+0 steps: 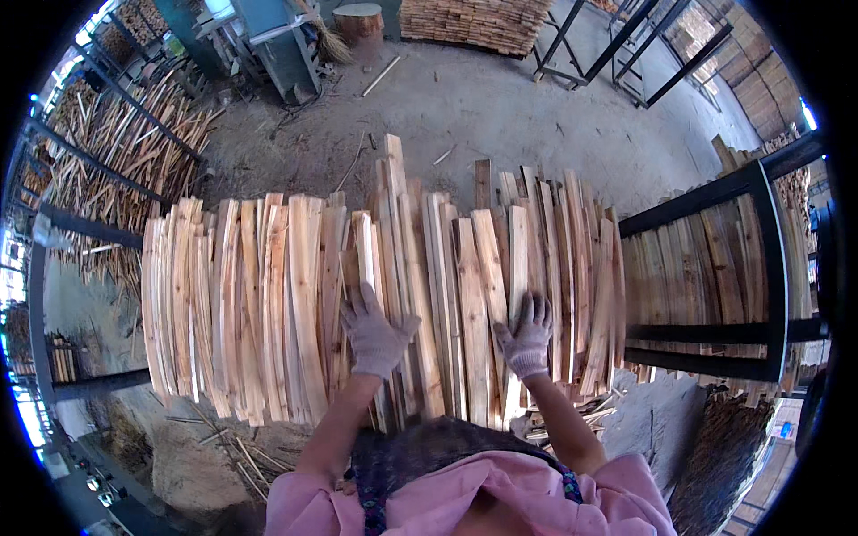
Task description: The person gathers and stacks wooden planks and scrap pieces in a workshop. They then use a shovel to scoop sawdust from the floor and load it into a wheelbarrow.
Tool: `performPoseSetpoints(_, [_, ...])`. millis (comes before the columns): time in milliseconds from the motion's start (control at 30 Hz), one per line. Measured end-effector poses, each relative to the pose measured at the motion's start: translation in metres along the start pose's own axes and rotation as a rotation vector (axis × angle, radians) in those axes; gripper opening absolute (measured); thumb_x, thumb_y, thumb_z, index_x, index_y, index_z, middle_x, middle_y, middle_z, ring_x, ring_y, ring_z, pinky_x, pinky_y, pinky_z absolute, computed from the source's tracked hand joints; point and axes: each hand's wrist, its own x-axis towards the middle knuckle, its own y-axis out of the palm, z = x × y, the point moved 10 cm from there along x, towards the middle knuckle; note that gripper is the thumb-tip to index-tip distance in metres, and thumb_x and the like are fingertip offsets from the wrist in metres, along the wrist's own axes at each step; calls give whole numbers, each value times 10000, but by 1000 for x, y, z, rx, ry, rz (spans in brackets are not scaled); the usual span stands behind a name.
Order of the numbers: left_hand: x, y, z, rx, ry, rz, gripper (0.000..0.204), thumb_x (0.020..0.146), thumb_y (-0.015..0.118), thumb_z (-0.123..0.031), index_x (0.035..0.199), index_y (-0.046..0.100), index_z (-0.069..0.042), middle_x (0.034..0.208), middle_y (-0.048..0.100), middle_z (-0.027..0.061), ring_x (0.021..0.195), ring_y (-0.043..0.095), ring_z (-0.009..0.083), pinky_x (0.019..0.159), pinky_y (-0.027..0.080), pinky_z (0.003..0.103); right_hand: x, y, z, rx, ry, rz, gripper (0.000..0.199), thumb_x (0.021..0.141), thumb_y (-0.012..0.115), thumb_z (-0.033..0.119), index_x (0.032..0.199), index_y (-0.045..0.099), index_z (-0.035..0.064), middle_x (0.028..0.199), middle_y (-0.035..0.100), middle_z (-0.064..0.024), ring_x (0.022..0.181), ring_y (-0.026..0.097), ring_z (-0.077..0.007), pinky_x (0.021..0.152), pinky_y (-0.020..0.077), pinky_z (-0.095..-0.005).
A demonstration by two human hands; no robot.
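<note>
A wide row of wooden slats (304, 259) lies side by side in front of me, running away from my body, some sticking out farther at the far end. My left hand (375, 338), in a pale knitted glove, rests on the slats near the middle with its fingers spread. To the right of it, my right hand (525, 338), gloved alike, lies on other slats, thumb apart and fingers stretched forward. Neither hand is wrapped round a slat. What holds the row up from below is mostly hidden by the wood.
A black metal frame (776, 268) stands at the right, with more slats (706, 268) within it. At the far left lies a heap of loose sticks (125, 161). Farther back are a stacked wood pile (474, 20), a stump (359, 22) and a blue-green machine (279, 54).
</note>
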Motion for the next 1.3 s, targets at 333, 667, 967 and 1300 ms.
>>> performPoseSetpoints(333, [2,30,-10,-206,-58,139,1160,840,764,-508,1603,96,57,1608,233,347,1497,265,458,1241,237,477,13,-9,-27,226,5,-53,872,805,705,570,1505,477,102,1554,393,-273,1429,360,-485,1187,295,-571])
performPoseSetpoints(667, [-29,7,-57,-222,-5,121,851,1045,543,-401,1583,103,91,1553,335,352,1314,510,469,1083,488,456,-18,-20,-58,419,-16,-328,733,753,765,529,1275,633,30,1424,548,-191,1366,468,-372,1127,376,-529])
performPoseSetpoints(967, [-10,66,6,335,600,7,635,1110,366,-356,1585,201,30,1610,218,354,1345,474,504,1065,479,483,-158,-30,-76,558,85,-472,772,774,778,458,1368,549,21,1417,541,-231,1394,438,-407,1159,345,-545])
performPoseSetpoints(1300, [-253,63,40,-96,406,301,559,1086,409,-217,1591,283,-14,1630,250,301,1445,390,448,1131,439,440,-818,230,-175,666,1481,393,472,848,665,429,1097,743,35,1163,720,-212,1088,697,-363,940,546,-457])
